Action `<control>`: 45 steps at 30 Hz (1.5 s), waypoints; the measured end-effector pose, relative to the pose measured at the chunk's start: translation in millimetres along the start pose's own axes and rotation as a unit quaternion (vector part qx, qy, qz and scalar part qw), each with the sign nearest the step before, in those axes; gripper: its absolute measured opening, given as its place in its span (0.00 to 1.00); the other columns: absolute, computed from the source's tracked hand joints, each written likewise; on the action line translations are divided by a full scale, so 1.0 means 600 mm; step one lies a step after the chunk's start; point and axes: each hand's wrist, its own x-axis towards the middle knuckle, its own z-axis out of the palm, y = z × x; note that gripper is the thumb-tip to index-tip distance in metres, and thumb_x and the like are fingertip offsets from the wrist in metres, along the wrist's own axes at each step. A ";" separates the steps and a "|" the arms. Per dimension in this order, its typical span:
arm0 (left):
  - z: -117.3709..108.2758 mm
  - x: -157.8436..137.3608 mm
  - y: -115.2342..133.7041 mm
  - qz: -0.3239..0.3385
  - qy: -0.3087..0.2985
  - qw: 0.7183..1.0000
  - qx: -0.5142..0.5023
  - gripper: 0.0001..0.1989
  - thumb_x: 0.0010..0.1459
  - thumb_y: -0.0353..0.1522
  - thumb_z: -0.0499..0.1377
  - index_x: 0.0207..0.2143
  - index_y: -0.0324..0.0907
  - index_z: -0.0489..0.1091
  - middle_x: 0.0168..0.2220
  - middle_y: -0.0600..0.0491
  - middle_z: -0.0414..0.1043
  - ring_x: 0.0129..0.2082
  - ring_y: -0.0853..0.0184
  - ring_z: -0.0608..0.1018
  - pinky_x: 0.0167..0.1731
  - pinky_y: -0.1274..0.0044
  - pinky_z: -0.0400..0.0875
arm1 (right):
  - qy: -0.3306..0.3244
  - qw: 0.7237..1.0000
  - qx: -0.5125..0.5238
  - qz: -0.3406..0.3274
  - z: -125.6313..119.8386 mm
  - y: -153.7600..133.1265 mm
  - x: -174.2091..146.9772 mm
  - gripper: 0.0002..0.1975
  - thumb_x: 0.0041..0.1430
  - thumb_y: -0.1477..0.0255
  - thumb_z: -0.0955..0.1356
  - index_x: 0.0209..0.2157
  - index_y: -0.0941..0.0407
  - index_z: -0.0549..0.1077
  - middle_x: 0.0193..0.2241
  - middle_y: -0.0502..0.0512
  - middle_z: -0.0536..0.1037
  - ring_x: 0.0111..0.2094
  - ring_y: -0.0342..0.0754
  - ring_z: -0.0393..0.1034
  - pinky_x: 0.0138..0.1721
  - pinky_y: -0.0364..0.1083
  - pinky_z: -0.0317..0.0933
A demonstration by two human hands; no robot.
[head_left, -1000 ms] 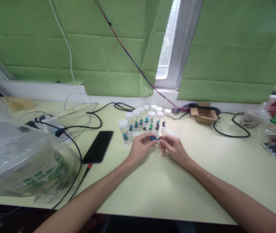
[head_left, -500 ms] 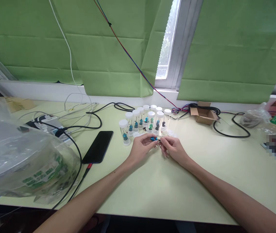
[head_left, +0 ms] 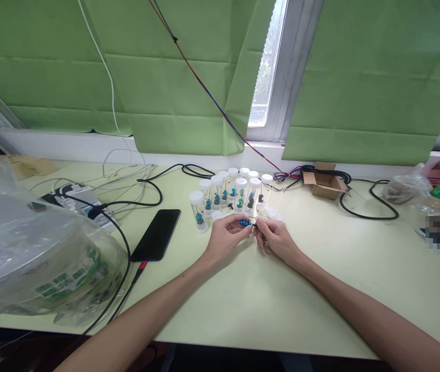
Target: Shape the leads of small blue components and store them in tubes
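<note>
- A small blue piece (head_left: 245, 222) is held just above the counter (head_left: 243, 310), near side of a cluster of tubes, outside any of them.
- The left hand (head_left: 228, 232) pinches the blue piece between thumb and forefinger.
- The right hand (head_left: 274, 235) pinches a dark bit (head_left: 255, 226) at the piece's right end; whether the two are joined is too small to tell.
- Just beyond, white-capped tubes (head_left: 199, 212) stand upright, blue, green and dark pieces inside: by the look of it, finished units, with the one in hand unfinished.
- A small black part (head_left: 231, 206) lies among the tubes, its role unclear; how many pieces remain cannot be told.
- Farther out, a black phone (head_left: 157, 235) lies left, an open box (head_left: 326, 186) sits far right, and a clear bag (head_left: 37, 248) fills the near left.
</note>
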 end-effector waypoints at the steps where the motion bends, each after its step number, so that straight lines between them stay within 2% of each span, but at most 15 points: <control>1: 0.000 0.000 0.000 0.000 0.001 1.000 0.000 0.12 0.51 0.35 0.67 0.36 0.38 0.75 0.33 0.50 0.77 0.33 0.65 0.80 0.38 0.76 0.75 | 0.001 1.000 0.001 0.001 0.000 0.000 0.000 0.26 0.65 0.52 0.61 0.25 0.59 0.72 0.12 0.46 0.67 0.10 0.38 0.59 0.14 0.39 0.54; 7: -0.001 0.001 0.002 -0.005 0.013 1.000 -0.003 0.11 0.51 0.36 0.67 0.36 0.39 0.76 0.33 0.50 0.77 0.34 0.65 0.80 0.38 0.76 0.75 | -0.003 1.000 0.009 -0.014 0.000 -0.004 -0.001 0.22 0.66 0.55 0.62 0.27 0.58 0.71 0.16 0.47 0.69 0.13 0.39 0.62 0.16 0.40 0.58; 11: -0.003 0.003 0.004 -0.008 0.028 1.000 -0.004 0.12 0.51 0.36 0.67 0.36 0.39 0.76 0.32 0.50 0.78 0.32 0.65 0.80 0.36 0.76 0.76 | 0.015 0.999 0.032 -0.042 0.001 -0.009 -0.002 0.14 0.63 0.59 0.67 0.37 0.57 0.71 0.23 0.49 0.73 0.19 0.42 0.67 0.21 0.42 0.62; 14: -0.003 0.004 0.005 -0.008 0.039 0.999 -0.004 0.12 0.50 0.36 0.67 0.36 0.39 0.76 0.32 0.50 0.78 0.32 0.64 0.81 0.36 0.75 0.76 | 0.022 0.997 0.051 -0.062 0.002 -0.012 -0.002 0.13 0.60 0.63 0.70 0.41 0.56 0.70 0.25 0.49 0.73 0.23 0.43 0.68 0.23 0.43 0.64; 21: -0.003 0.003 0.004 -0.004 0.030 1.000 -0.005 0.12 0.50 0.36 0.68 0.35 0.39 0.76 0.33 0.50 0.79 0.32 0.64 0.81 0.36 0.76 0.76 | 0.022 0.995 0.064 -0.075 0.002 -0.009 0.001 0.11 0.59 0.64 0.71 0.37 0.57 0.70 0.24 0.49 0.73 0.23 0.43 0.68 0.23 0.44 0.63; 26: -0.004 0.002 0.004 -0.008 0.022 1.000 -0.008 0.12 0.50 0.37 0.68 0.36 0.39 0.76 0.34 0.50 0.79 0.33 0.64 0.81 0.38 0.75 0.76 | 0.022 0.997 0.051 -0.059 0.000 -0.004 -0.001 0.12 0.60 0.62 0.69 0.37 0.57 0.70 0.25 0.50 0.74 0.23 0.43 0.67 0.25 0.44 0.64; 31: -0.005 0.002 0.003 -0.009 0.017 1.000 -0.006 0.14 0.49 0.38 0.68 0.36 0.39 0.76 0.35 0.49 0.79 0.34 0.63 0.81 0.39 0.73 0.76 | 0.028 0.998 0.037 -0.042 -0.001 -0.008 -0.003 0.15 0.60 0.58 0.69 0.35 0.57 0.70 0.21 0.48 0.72 0.21 0.43 0.67 0.23 0.44 0.64; 36: -0.005 0.001 0.003 -0.010 0.012 1.000 -0.008 0.14 0.50 0.38 0.68 0.36 0.39 0.76 0.34 0.49 0.78 0.33 0.64 0.80 0.38 0.74 0.76 | 0.023 0.998 0.027 -0.045 -0.001 -0.011 -0.004 0.15 0.62 0.59 0.68 0.33 0.57 0.71 0.21 0.48 0.70 0.20 0.42 0.66 0.23 0.43 0.63; 45: -0.002 -0.001 -0.001 0.002 0.008 1.000 0.001 0.12 0.51 0.37 0.67 0.37 0.39 0.76 0.36 0.49 0.78 0.34 0.64 0.80 0.38 0.74 0.76 | 0.022 0.999 0.017 -0.021 0.000 -0.008 -0.002 0.19 0.62 0.55 0.66 0.28 0.57 0.70 0.18 0.47 0.68 0.16 0.41 0.63 0.19 0.42 0.61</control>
